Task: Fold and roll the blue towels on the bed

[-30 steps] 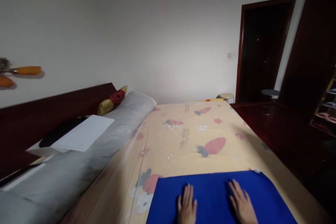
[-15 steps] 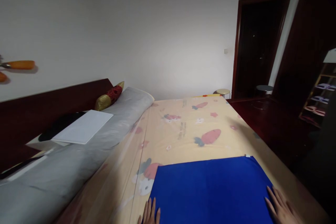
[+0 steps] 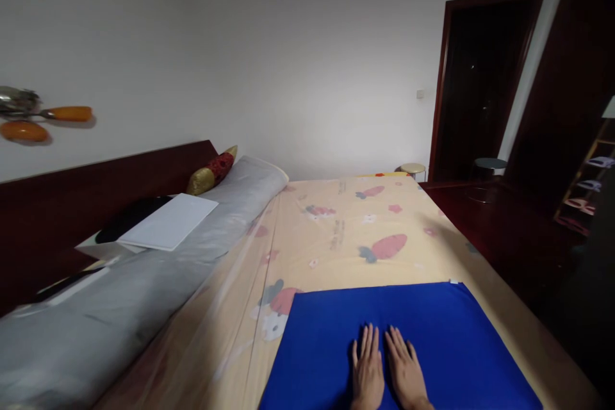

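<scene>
A blue cloth (image 3: 461, 339) lies spread flat on the bed, its near edge cut off by the bottom of the view. A small white tag shows at its far right corner. My left hand (image 3: 368, 368) rests palm down on the middle of the cloth, fingers stretched forward. Close beside it, my right hand (image 3: 404, 365) lies flat too, with its fingers out and a narrow gap between the two hands. Neither hand holds anything.
The bed's yellow sheet (image 3: 336, 262) has carrot prints. Along the left run a grey pillow or bolster (image 3: 202, 275), a white flat board-like thing (image 3: 170, 221) and a red-and-gold cushion (image 3: 214, 170) by the dark headboard (image 3: 120, 176). Stools (image 3: 413, 168) stand near the doorway.
Both hands have moved inward from the cloth's left and right edges to its middle. The view has shifted slightly, and the cloth still lies flat.
</scene>
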The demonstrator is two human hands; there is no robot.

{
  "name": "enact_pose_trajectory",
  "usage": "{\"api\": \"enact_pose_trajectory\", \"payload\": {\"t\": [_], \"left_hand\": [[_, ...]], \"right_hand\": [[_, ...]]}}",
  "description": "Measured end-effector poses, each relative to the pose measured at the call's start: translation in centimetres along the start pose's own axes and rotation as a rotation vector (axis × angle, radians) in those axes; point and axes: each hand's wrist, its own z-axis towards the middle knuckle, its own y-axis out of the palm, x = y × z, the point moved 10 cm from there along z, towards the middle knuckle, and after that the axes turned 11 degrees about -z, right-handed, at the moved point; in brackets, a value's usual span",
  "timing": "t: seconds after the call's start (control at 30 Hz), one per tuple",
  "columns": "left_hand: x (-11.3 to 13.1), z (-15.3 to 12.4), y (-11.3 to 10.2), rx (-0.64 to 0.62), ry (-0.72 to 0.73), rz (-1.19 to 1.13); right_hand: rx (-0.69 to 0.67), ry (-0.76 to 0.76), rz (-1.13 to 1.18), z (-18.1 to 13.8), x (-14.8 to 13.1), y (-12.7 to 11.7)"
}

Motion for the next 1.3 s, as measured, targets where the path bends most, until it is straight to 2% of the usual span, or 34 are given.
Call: {"api": "enact_pose_trajectory", "payload": {"t": [0.1, 0.17, 0.37, 0.43, 0.5, 0.53, 0.7, 0.77, 0.8, 0.87, 1.1, 1.2, 1.3], "left_hand": [[0.7, -0.5, 2.6, -0.084, 0.011, -0.029], [0.3, -0.6, 3.2, -0.107, -0.007, -0.05], [0.3, -0.6, 2.7, -0.092, 0.01, -0.112], [0.5, -0.7, 2.2, -0.067, 0.014, -0.123], [0.6, -0.8, 1.7, -0.046, 0.01, -0.131], [0.7, -0.8, 1.5, -0.043, 0.009, -0.137], [1.0, -0.7, 1.3, -0.063, 0.005, -0.144], [1.0, -0.6, 1.2, -0.058, -0.004, -0.116], [1.1, -0.6, 1.1, -0.056, -0.006, -0.104], [1.3, -0.6, 1.0, -0.055, -0.001, -0.094], [1.0, -0.6, 1.1, -0.086, -0.005, -0.086], [-1.5, -0.7, 0.3, -0.081, -0.064, -0.028], [-6.6, -1.4, -1.8, -0.091, -0.15, 0.049]], "right_hand": [[-0.061, -0.037, 0.019, -0.5, -1.3, 1.4], [-0.05, -0.043, 0.023, -0.7, -1.0, 1.4], [-0.001, -0.028, 0.026, -0.5, -0.8, 1.1], [0.027, 0.01, 0.001, -0.5, 0.4, 0.8], [0.081, 0.097, -0.053, -0.9, 3.8, 0.0], [0.116, 0.156, -0.088, -1.3, 6.4, -0.5], [0.269, 0.474, -0.2, -5.6, 23.0, -3.2], [0.255, 0.49, -0.19, -6.9, 27.1, -3.2], [0.237, 0.485, -0.186, -7.3, 28.3, -3.1], [0.204, 0.479, -0.195, -7.7, 29.1, -2.9], [0.212, 0.5, -0.226, -7.4, 27.7, -3.4], [0.209, 0.505, -0.212, -7.5, 27.9, -3.3], [0.21, 0.522, -0.217, -7.5, 28.2, -3.3]]}}
